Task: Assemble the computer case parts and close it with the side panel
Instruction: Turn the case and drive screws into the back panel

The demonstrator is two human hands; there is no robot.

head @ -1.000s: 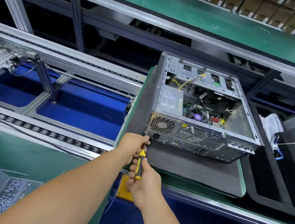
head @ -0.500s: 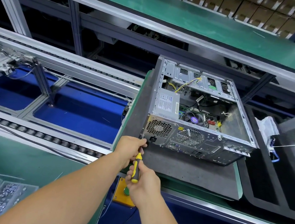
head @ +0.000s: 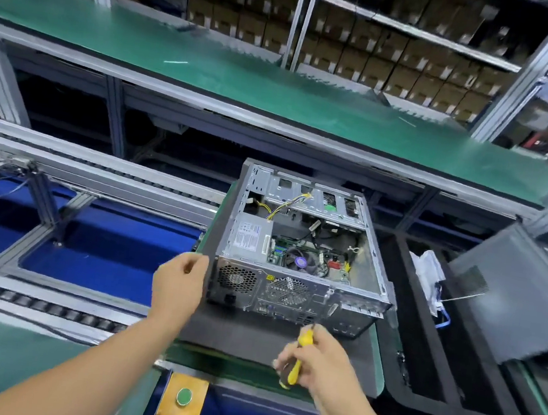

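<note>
Yellow-and-black screwdriver (head: 298,358) lies nearest the viewer, clamped in the curled fingers of the right hand (head: 318,368); its long axis runs from the butt at lower left up and slightly right toward the rear face of the computer case (head: 296,265), and its tip is too blurred to place exactly, though it appears just short of the lower rear panel, below the round fan grille. Left hand (head: 178,287) sits a little farther out, at the case's rear left corner, fingers loosely curled with the thumb toward the metal edge; whether it touches the corner or merely hovers beside it cannot be told. Relative to both sets of fingers the case lies ahead and upward: directly beyond the right hand, and to the right of the left hand. It rests on its side on a dark grey mat (head: 249,339), open face up, interior boards and cables exposed. Judged from this, the right hand is the nearer to any rear-panel screw, and the shaft needs only a short forward advance. Farther right, well apart from both hands, a dark side panel (head: 514,292) leans, not yet fitted. Beyond stand a green shelf (head: 247,76) and stacked cartons
</note>
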